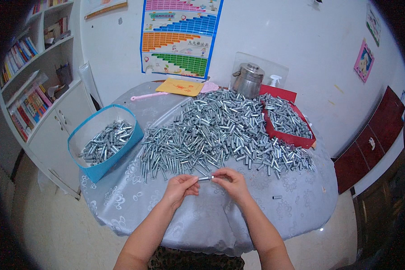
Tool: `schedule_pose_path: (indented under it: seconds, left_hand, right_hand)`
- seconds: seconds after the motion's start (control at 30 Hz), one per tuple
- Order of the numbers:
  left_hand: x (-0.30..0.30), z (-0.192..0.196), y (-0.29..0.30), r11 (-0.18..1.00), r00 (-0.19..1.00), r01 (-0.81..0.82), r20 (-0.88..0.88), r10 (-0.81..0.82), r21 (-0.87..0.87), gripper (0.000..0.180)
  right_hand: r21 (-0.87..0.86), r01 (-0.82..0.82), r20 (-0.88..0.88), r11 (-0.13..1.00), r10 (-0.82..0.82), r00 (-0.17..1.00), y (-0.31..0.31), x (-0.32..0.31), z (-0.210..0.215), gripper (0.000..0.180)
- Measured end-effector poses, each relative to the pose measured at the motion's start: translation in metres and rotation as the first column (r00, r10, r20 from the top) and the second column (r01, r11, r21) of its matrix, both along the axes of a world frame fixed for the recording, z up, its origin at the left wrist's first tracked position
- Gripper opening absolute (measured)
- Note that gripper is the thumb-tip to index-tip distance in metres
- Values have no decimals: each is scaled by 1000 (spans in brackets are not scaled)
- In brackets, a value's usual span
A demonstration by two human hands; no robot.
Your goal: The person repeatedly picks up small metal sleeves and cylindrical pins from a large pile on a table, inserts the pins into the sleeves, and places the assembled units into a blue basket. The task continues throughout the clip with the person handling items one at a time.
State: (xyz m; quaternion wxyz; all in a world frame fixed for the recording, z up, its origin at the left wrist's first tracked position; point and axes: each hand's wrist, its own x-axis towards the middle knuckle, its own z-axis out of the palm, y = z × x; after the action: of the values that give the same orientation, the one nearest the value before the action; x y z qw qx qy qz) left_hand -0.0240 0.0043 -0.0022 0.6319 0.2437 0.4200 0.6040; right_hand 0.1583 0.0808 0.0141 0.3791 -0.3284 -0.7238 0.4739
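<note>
left grip (180, 188): clamped on metal rod (204, 178)
right grip (232, 182): clamped on rod's right end
metal rod: level, between 2 grips
metal pile (207, 130): just beyond grips
blue box (113, 161): left of grips

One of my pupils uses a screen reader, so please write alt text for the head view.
A person's left hand and right hand hold a small metal piece between them over a grey tablecloth. Beyond them lies a big heap of loose metal pieces, with a blue box at left and a red box at right, both holding more.
</note>
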Motion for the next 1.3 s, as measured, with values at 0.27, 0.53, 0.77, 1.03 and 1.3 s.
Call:
schedule_pose_path:
  seconds: [0.27, 0.53, 0.77, 1.03, 1.3]
  left_hand:
    - [4, -2, 1, 997, 998, -65, -21, 66, 42, 15]
    - [3, 0, 0, 993, 993, -114, 13, 114, 43, 13]
    - [4, 3, 0, 989, 990, -141, 20, 141, 44, 13]
    - [2, -6, 2, 976, 979, -203, 45, 200, 77, 13]
    - [-22, 10, 5, 772, 763, -561, -175, 622, 299, 13]
  right_hand:
    - [-117, 77, 89, 990, -67, 994, 0, -3, -6, 33]
    - [-133, -9, 19, 991, 12, 1000, -6, -5, 5, 33]
    - [-198, -49, 17, 979, 53, 998, -3, -3, -1, 34]
    - [-269, -96, -13, 958, 96, 995, -8, -4, 6, 36]
    - [-172, 17, 42, 985, -10, 999, -4, 6, 0, 31]
